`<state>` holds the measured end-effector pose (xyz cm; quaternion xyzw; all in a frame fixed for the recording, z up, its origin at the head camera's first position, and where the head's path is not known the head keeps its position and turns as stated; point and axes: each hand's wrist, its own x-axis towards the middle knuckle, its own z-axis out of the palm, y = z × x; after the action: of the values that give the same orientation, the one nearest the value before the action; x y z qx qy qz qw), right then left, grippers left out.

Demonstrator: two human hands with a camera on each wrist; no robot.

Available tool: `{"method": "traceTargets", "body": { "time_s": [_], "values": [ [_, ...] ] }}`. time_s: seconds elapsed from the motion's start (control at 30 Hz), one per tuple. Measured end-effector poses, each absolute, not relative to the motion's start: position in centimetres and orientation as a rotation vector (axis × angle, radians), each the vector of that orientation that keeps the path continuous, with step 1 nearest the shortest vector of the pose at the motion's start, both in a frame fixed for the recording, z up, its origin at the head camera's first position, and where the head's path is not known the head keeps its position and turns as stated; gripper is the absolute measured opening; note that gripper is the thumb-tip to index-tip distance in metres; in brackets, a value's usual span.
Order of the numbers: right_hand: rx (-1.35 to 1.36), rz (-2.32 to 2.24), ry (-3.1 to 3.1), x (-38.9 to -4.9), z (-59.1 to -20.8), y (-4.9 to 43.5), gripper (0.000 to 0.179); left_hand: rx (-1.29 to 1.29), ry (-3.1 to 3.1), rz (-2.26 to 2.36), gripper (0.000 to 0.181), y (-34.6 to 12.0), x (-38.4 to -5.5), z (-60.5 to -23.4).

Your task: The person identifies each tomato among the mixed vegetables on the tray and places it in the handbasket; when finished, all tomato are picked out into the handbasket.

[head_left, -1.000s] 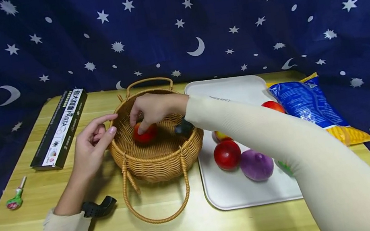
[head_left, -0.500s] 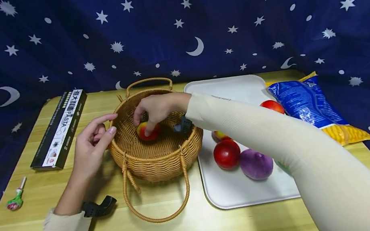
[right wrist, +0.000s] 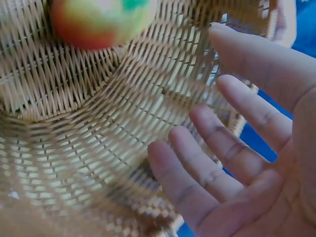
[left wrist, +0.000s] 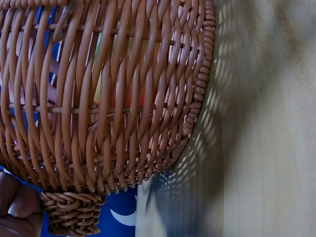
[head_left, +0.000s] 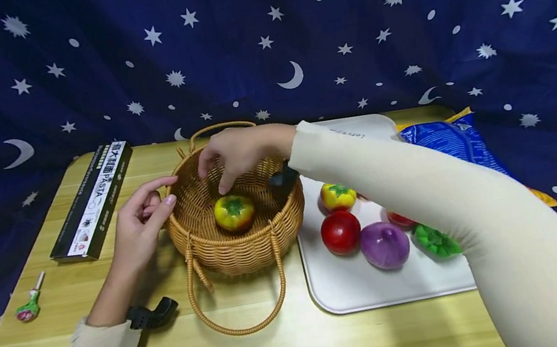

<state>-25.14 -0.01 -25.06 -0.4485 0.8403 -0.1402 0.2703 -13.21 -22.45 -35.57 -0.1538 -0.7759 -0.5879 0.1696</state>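
A round wicker basket (head_left: 239, 257) stands on the table, one handle folded down toward the front. Inside it rests a red-and-yellow toy fruit (head_left: 234, 213) with a green leafy top. My right hand (head_left: 242, 152) is over the basket's interior, just above the fruit and apart from it; in the right wrist view, its fingers (right wrist: 217, 145) are spread and hold nothing. At the basket's left rim, my left hand (head_left: 140, 227) grips the edge with forefinger and thumb. The left wrist view shows mostly the basket's woven side (left wrist: 108, 98), with a few fingers at the lower left.
Right of the basket, a white tray (head_left: 327, 297) holds a similar yellow fruit (head_left: 337, 196), a red ball-like fruit (head_left: 340, 232), a purple one (head_left: 384, 245) and others. A blue snack bag (head_left: 441, 140), pasta box (head_left: 92, 201) and lollipop (head_left: 31, 304) lie nearby.
My right hand has let go of the fruit and lifted slightly; the fruit now sits in the basket, green top showing. My left hand has stayed at the rim.
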Motion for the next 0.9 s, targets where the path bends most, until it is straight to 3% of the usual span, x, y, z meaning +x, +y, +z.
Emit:
{"method": "traceTargets", "body": {
  "time_s": [0.23,0.47,0.9],
  "values": [
    [-1.295,-0.53,2.306,-22.2,-21.5,4.1,0.042,-0.445,-2.208,-1.651,0.03,-22.5,-13.2,-35.5],
    [-1.32,-1.003,2.27,-17.7,-20.7,9.8,0.037,-0.446,-2.188,-1.705,0.032,-22.6,-13.3,-35.8],
    [-0.869,-1.666,2.353,-11.9,-24.1,23.3,0.042,-0.427,-2.2,-1.686,0.031,-22.5,-13.1,-35.8]
  ]
}}
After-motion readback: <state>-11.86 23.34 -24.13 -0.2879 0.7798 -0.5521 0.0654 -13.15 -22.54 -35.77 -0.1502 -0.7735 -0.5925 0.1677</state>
